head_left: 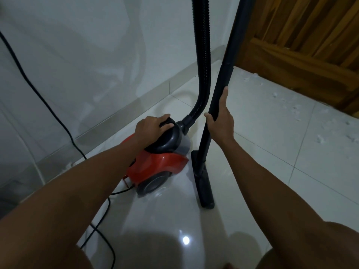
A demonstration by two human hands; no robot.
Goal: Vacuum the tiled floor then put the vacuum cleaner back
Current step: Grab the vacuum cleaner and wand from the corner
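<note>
A red and grey canister vacuum cleaner [165,162] stands on the white tiled floor [272,142] close to the wall. My left hand [153,126] grips the dark handle on top of its body. A ribbed black hose [203,55] rises from its front out of the top of the view. My right hand [221,119] holds the black wand [223,78], thumb on one side and fingers along the other. The wand stands nearly upright, its flat floor nozzle [204,189] resting on the tiles just right of the canister.
A black power cord [38,90] runs down the white wall [77,55] and loops over the floor at lower left. A wooden door [310,35] closes the upper right. White specks of debris [295,113] lie on the tiles before the door.
</note>
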